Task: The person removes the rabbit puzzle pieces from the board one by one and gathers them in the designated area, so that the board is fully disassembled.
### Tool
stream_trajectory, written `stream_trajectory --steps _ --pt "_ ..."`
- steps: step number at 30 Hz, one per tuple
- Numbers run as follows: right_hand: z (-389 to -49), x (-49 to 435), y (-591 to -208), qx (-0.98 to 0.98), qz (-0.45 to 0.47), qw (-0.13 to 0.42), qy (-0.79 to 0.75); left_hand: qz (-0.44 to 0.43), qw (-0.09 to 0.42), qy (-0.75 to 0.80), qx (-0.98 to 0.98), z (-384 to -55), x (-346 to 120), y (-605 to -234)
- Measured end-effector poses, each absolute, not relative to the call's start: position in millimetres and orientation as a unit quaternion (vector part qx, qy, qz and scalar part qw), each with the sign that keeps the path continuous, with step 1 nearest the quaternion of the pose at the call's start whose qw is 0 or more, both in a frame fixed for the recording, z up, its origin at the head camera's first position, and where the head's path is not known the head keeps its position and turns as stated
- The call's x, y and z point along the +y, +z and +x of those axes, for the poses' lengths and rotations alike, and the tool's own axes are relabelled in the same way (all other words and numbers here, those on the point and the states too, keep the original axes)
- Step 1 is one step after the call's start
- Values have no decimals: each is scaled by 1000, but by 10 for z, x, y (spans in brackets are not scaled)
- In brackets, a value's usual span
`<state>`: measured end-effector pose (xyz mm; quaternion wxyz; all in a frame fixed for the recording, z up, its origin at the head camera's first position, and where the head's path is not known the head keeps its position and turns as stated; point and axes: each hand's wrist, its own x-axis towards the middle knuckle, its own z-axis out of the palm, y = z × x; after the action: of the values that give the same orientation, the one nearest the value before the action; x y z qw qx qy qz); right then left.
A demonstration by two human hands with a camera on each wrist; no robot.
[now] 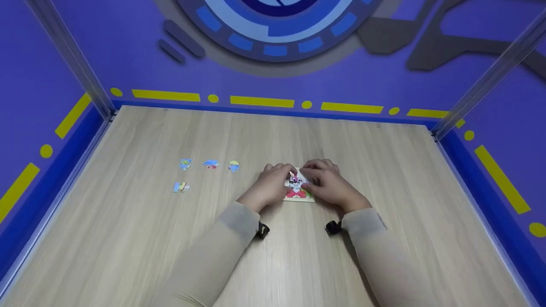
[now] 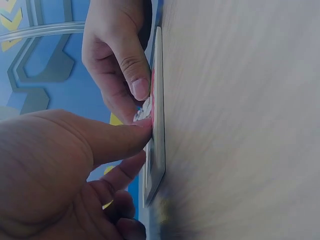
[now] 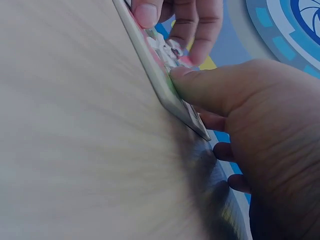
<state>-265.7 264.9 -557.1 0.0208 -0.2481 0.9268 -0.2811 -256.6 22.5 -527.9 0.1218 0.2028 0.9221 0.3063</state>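
Observation:
A small jigsaw puzzle board with a rabbit in red lies flat on the table. Both hands meet over it. From the left side my left hand bends its fingers and thumb around a rabbit-face puzzle piece, which looks slightly raised from the board in the right wrist view. My right hand pinches at the same part from the right, its thumb on the picture and its index finger near the upper edge. The fingers partly hide the piece's edges and the board's upper part.
To the left lie loose puzzle pieces: a blue-green one, a blue-red one, a blue-yellow one and, nearer, another blue-yellow one. Purple-blue panels wall the wooden table at back and sides.

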Motion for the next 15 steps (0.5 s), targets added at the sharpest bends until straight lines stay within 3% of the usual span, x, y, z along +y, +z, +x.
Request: stream_trajectory --steps 15 --pt "-2673 2649 -5584 930 -231 33 -285 198 75 293 932 -2554 239 -5283"
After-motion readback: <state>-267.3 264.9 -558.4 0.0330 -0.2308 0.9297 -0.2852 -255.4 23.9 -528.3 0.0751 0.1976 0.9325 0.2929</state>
